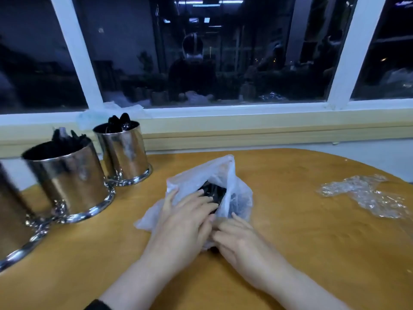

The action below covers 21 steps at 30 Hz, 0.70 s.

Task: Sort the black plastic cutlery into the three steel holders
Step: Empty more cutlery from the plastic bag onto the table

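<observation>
Tabletop (290,220): three holders (67,177), two hands (185,222).

Rounded wooden table (312,253); white-framed window (223,52) dark, reflecting room; cream sill (268,121) beneath.

Mirror-polished steel holders (73,175), matt black plastic cutlery (212,191), thin translucent white plastic bag (201,175), smooth wooden table (312,242), crinkled glossy clear film (366,193)

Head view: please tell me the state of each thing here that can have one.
plastic bag: open at the top, black cutlery inside.
left hand: fingers reaching into the bag.
right hand: gripping the bag's edge.
middle holder: upright, holds cutlery.
far holder: upright, holds cutlery.
near holder: upright, contents out of view.
clear wrap: crumpled on the table.
</observation>
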Each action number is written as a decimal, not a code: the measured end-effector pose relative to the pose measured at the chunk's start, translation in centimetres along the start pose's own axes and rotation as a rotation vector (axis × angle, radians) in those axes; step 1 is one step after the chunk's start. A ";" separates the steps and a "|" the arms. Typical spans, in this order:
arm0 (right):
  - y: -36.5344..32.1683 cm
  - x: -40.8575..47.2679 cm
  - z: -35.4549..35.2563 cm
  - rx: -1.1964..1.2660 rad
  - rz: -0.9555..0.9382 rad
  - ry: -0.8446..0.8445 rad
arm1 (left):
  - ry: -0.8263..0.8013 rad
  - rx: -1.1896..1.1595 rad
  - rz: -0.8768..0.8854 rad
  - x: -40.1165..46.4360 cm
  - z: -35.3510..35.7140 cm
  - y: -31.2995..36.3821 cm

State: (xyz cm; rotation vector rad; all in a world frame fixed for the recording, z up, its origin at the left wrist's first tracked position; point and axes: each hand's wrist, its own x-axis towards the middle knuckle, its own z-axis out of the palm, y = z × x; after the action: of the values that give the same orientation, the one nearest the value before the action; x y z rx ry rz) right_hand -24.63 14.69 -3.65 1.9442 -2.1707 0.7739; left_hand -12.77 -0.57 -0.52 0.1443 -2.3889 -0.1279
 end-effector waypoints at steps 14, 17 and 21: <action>-2.7 -1.0 -1.0 -0.044 0.448 -0.048 | -0.493 -0.001 -0.379 -8.0 -6.9 -4.2; -2.8 -0.7 -1.0 0.018 0.455 0.090 | -0.408 0.058 -0.377 -7.8 -6.4 -3.8; -3.5 -0.5 -1.6 0.068 0.472 0.117 | -0.292 -0.093 -0.439 -7.7 -5.9 -3.2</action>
State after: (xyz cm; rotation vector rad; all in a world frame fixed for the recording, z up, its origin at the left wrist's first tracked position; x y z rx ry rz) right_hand -21.54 15.72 -1.47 1.3750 -2.5885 1.0066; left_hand -2.92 -2.96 -1.79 0.6445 -2.5970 -0.4940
